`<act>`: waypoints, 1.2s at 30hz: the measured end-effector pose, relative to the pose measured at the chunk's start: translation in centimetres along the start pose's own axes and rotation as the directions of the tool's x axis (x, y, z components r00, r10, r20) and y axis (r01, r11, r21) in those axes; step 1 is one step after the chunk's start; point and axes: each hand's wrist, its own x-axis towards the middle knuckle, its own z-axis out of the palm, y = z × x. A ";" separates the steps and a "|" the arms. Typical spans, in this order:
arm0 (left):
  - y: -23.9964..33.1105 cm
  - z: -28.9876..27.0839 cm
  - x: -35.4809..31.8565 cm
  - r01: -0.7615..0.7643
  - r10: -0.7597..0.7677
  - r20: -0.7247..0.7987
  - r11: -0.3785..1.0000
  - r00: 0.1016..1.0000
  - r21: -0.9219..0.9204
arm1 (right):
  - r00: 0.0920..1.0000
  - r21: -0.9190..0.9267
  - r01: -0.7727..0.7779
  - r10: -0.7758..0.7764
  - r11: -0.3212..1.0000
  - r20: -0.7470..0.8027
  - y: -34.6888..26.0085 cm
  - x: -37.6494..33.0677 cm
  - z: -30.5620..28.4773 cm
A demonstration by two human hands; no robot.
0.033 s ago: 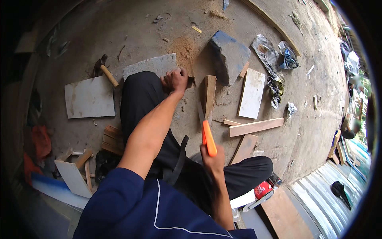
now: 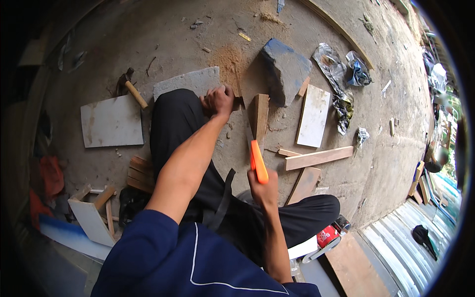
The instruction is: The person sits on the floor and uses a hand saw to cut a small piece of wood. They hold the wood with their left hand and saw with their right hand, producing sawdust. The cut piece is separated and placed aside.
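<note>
Orange-handled saw (image 2: 257, 161) gripped tight in right hand (image 2: 263, 190), just beside wooden block (image 2: 260, 116), left hand (image 2: 218, 100) clenched by block's far side, grey stone slab (image 2: 286, 70) beyond block.

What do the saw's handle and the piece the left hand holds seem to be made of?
The saw handle looks like smooth moulded plastic, judging by its uniform bright orange. The piece under the left hand looks like raw, unfinished wood: pale brown with visible grain, and sawdust lies nearby.
</note>
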 end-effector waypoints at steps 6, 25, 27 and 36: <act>-0.7 0.8 3.4 0.065 -0.065 0.025 0.998 0.998 -0.017 | 0.999 0.065 -0.024 0.021 0.998 0.045 1.1 0.8 1.6; 7.0 -17.1 -20.0 -0.094 0.090 0.099 0.995 0.991 0.030 | 0.988 0.059 0.147 -0.143 0.987 -0.061 3.9 -20.8 -12.2; 8.7 -19.2 -22.3 -0.134 0.127 0.159 0.990 0.979 0.036 | 0.984 0.074 0.166 -0.161 0.983 -0.069 4.4 -23.7 -14.7; 14.0 -19.8 -21.4 -0.142 0.130 0.217 0.989 0.967 0.043 | 0.995 0.155 0.102 -0.098 0.983 -0.034 3.0 -23.3 -19.4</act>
